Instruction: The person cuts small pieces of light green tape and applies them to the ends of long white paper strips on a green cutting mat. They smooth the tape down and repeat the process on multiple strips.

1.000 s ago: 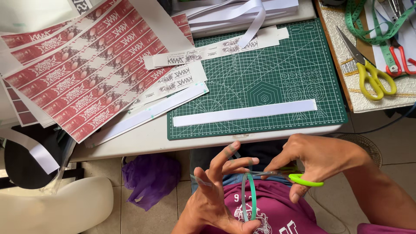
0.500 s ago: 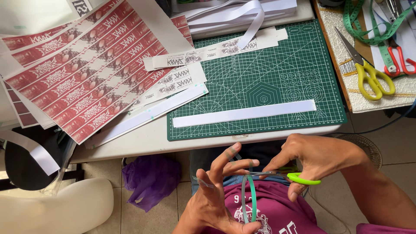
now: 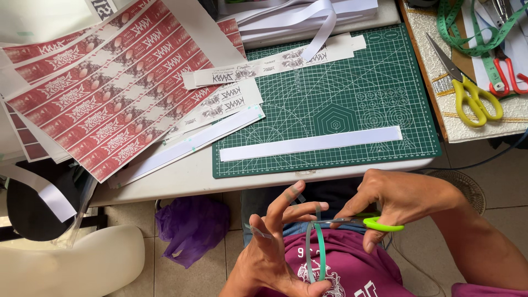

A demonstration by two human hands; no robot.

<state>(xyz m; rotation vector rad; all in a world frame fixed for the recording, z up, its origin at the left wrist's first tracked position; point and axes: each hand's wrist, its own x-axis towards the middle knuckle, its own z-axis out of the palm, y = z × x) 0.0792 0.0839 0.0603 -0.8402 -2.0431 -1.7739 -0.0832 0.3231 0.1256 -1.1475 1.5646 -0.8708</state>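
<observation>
Below the table edge, over my lap, my right hand point(image 3: 399, 201) grips small green-handled scissors point(image 3: 371, 222) with the blades pointing left. The blades meet a thin teal strip point(image 3: 319, 250) that loops down from my left hand point(image 3: 275, 247). That hand has its fingers spread, with small bits of clear tape stuck on the fingertips, and the strip's lower end rests against its thumb side. A long white paper strip point(image 3: 311, 144) lies on the green cutting mat point(image 3: 341, 93) just above my hands.
Red printed label sheets point(image 3: 104, 104) cover the table's left side, with cut label strips point(image 3: 231, 102) beside them. Yellow-handled scissors point(image 3: 467, 91), red-handled scissors point(image 3: 509, 69) and a green measuring tape point(image 3: 473, 27) lie at the right. A purple bag point(image 3: 192, 228) lies on the floor.
The scissors have edged slightly left onto the teal strip. My left hand's fingers shifted a little; the rest is unchanged.
</observation>
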